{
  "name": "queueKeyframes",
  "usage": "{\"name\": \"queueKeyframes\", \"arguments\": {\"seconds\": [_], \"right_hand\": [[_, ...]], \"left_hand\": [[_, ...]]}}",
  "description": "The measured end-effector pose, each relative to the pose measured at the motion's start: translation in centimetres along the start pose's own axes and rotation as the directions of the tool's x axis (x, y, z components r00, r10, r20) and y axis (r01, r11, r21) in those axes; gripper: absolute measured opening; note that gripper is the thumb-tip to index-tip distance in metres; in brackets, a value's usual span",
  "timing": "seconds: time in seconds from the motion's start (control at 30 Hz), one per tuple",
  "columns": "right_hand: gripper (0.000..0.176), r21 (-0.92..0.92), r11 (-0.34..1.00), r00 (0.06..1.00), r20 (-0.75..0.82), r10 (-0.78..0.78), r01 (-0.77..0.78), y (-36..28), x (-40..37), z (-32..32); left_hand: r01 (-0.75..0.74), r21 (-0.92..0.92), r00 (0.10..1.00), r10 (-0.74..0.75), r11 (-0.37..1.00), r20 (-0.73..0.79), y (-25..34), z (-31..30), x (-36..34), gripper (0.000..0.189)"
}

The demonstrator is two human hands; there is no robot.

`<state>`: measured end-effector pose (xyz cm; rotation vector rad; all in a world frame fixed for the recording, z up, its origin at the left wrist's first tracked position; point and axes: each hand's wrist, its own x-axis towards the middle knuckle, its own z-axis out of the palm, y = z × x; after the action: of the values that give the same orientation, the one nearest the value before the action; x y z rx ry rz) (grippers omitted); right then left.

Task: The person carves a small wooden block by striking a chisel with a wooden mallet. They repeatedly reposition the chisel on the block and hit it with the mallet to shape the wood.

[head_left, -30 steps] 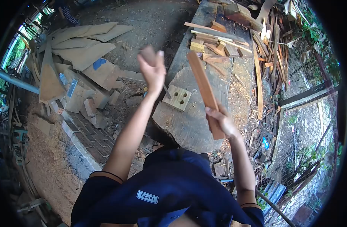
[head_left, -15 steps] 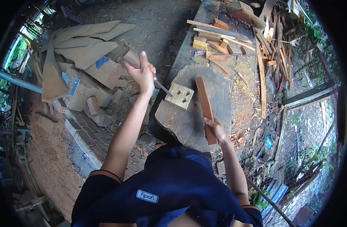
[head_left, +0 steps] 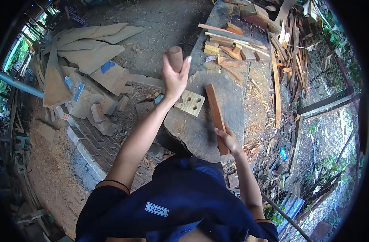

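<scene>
My left hand (head_left: pixel 175 82) is wrapped round the thick wooden handle (head_left: pixel 175 59) of a chisel, held upright at the left edge of a pale wood block (head_left: pixel 190 103). Several dark holes show in the block's top, and its blade end is mostly hidden by my hand. The block lies on a round stump (head_left: pixel 200 133). My right hand (head_left: pixel 228 139) grips the near end of a long reddish wood bar (head_left: pixel 216 109), whose far end points away over the stump, right of the block.
Wood strips and small blocks (head_left: pixel 235 46) lie on the bench beyond the stump. Large curved boards (head_left: pixel 92 52) are stacked at the left. Scrap wood (head_left: pixel 295 60) and a wire mesh fence (head_left: pixel 325 149) stand at the right.
My left hand has moved right and turned the chisel from a slant to upright at the block's left edge. My right hand and the bar have shifted very little.
</scene>
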<state>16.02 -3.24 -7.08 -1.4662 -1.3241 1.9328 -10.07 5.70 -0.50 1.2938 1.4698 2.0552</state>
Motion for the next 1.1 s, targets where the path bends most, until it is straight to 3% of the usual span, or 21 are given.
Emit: {"name": "queueKeyframes", "arguments": {"seconds": [0.37,0.53,0.87,0.93,1.0,1.03,1.07,1.1], "right_hand": [[0.07,-0.115,0.992,0.999,-0.019,-0.043,0.041,1.0,0.4,-0.2],[0.071,-0.126,0.992,0.999,-0.019,-0.03,0.028,0.1,-0.1,0.1],[0.07,-0.111,0.993,0.999,-0.012,-0.031,0.029,0.7,0.2,-0.1],[0.07,-0.159,0.985,0.997,-0.036,-0.075,0.068,0.9,0.4,0.1],[0.07,-0.213,0.971,0.991,-0.054,-0.124,0.11,0.8,0.3,-0.1],[0.069,-0.145,0.989,0.995,-0.09,-0.04,0.026,0.3,0.1,-0.4],[0.067,-0.078,0.996,0.994,-0.096,0.042,-0.049,-0.3,0.4,-0.3],[0.065,-0.03,1.0,0.991,-0.135,-0.003,-0.001,-0.5,0.7,-0.4]], "left_hand": [[-0.001,-0.02,0.998,0.0,1.0,-0.058,0.1,-0.4,-0.1,0.036],[-0.014,0.021,1.0,0.014,1.0,0.003,0.0,-0.4,-0.2,0.036],[-0.017,0.037,1.0,0.018,0.999,-0.017,0.6,0.3,-0.4,0.036],[-0.177,0.184,0.983,0.184,0.967,-0.023,1.7,0.7,-0.6,0.036],[-0.139,0.133,0.99,0.141,0.981,-0.005,2.0,1.1,-1.1,0.038],[-0.102,0.093,0.995,0.101,0.99,0.014,2.2,1.2,-1.2,0.039],[-0.171,0.128,0.985,0.172,0.977,0.001,2.0,1.3,-1.4,0.04],[-0.245,0.179,0.968,0.251,0.953,-0.014,1.5,1.4,-1.5,0.04]]}}
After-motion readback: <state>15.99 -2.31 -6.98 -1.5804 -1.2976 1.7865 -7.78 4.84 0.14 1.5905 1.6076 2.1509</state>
